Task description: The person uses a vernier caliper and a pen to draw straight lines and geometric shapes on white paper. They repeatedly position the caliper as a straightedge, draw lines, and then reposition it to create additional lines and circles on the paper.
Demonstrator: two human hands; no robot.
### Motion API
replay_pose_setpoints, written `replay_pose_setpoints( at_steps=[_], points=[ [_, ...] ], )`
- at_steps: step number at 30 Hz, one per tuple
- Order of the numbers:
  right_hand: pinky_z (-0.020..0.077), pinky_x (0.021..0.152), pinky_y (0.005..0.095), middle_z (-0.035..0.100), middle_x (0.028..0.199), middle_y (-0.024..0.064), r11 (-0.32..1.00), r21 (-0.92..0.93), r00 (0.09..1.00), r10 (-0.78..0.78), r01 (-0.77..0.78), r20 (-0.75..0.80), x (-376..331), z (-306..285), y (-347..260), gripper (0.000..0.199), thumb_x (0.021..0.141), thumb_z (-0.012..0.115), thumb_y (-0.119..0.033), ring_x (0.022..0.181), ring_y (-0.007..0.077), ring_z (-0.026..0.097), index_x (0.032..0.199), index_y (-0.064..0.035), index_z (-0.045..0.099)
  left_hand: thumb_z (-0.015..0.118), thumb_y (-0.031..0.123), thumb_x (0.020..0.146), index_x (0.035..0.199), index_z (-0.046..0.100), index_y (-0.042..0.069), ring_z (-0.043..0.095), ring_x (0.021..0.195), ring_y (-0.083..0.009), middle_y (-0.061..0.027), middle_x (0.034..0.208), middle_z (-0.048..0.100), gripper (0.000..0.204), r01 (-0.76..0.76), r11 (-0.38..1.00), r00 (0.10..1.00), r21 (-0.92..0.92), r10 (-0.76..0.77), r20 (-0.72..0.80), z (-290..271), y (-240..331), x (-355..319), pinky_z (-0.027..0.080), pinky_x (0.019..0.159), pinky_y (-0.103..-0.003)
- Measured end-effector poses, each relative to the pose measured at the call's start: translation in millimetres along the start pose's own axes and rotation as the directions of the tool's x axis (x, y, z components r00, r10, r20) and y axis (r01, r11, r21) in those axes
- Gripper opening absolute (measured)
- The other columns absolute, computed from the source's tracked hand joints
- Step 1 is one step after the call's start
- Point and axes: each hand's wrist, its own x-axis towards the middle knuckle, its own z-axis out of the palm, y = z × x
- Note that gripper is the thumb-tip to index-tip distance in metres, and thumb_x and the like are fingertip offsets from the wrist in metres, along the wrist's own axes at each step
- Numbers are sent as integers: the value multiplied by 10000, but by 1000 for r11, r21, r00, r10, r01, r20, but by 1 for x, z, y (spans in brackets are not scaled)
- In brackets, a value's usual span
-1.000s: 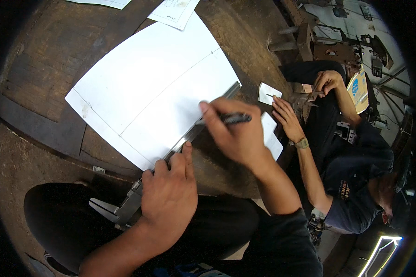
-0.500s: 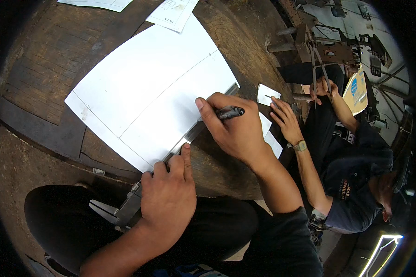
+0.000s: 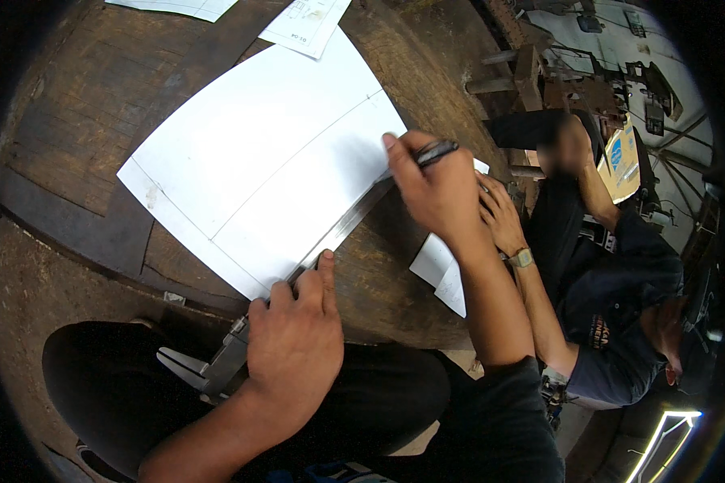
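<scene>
A large white sheet of paper (image 3: 258, 145) with thin pencil-like lines lies on the dark wooden bench. Along its near right edge runs the metal beam of a vernier caliper (image 3: 225, 362), whose jaws stick out past the bench edge above my lap. My left hand (image 3: 294, 338) is closed over the caliper, index finger stretched along the beam and pressing it to the paper. Farther along that edge, my right hand (image 3: 439, 189) grips a black pen (image 3: 438, 151). The pen's tip is down by the beam; the far part of the beam is hidden behind that hand.
Small white papers (image 3: 445, 278) lie beside my right forearm. A printed sheet (image 3: 306, 28) overlaps the large paper's far corner. At the right sits another person, whose hand (image 3: 503, 221) rests on the bench near my right arm. Dark metal strips (image 3: 64, 229) border the bench.
My right hand has moved with the pen away from me and to the right, along the caliper beam. My left hand stays on the caliper. A small tool in the other person's raised hand has blurred.
</scene>
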Motion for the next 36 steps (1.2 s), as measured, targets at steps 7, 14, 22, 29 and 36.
replay_pose_setpoints(
  at_steps=[7, 14, 22, 29, 36],
  points=[
    [435, 515, 366, 547, 558, 125, 1000, -21, 998, -15, 13, -66, 12, -3, 15, 366, 990, 654, -285, 513, 213, 531, 789, 20, 671, 574, 150, 923, 1497, 418, -77, 558, 835, -216, -101, 1004, 563, 637, 8, 1000, 1000, -7, -7, 23, -1, 2, 1, 507, 659, -386],
    [481, 547, 435, 584, 581, 216, 996, -74, 997, 50, -55, -66, 21, -11, 20, 371, 992, 628, -315, 537, 374, 623, 808, 2, 684, 569, 146, 920, 1507, 399, -78, 570, 854, -233, -108, 1023, 572, 651, 7, 1000, 1000, 0, -7, 16, 0, 2, 1, 515, 682, -405],
    [427, 509, 388, 518, 541, 139, 997, -73, 996, -36, 31, -76, 18, -8, 23, 407, 993, 638, -311, 497, 226, 509, 760, 22, 654, 563, 136, 929, 1510, 375, -98, 568, 837, -237, -127, 1024, 571, 654, 9, 999, 1000, -46, -8, 20, -1, 1, 1, 513, 657, -406],
    [411, 504, 376, 490, 530, 129, 994, -106, 990, 18, -33, -137, 34, -15, 31, 421, 997, 641, -311, 479, 182, 452, 749, 29, 647, 573, 122, 923, 1496, 393, -107, 559, 820, -233, -134, 1011, 569, 643, -11, 1000, 1000, -6, 11, 16, 0, 0, -2, 511, 643, -407],
    [470, 545, 455, 579, 572, 204, 987, -158, 994, -37, 21, -103, 28, -14, 34, 407, 987, 632, -327, 529, 384, 609, 744, 0, 651, 567, 121, 924, 1495, 394, -107, 557, 818, -228, -125, 1003, 568, 639, -13, 1000, 1000, -28, 13, 1, -1, 0, -4, 510, 643, -404]
  ],
)
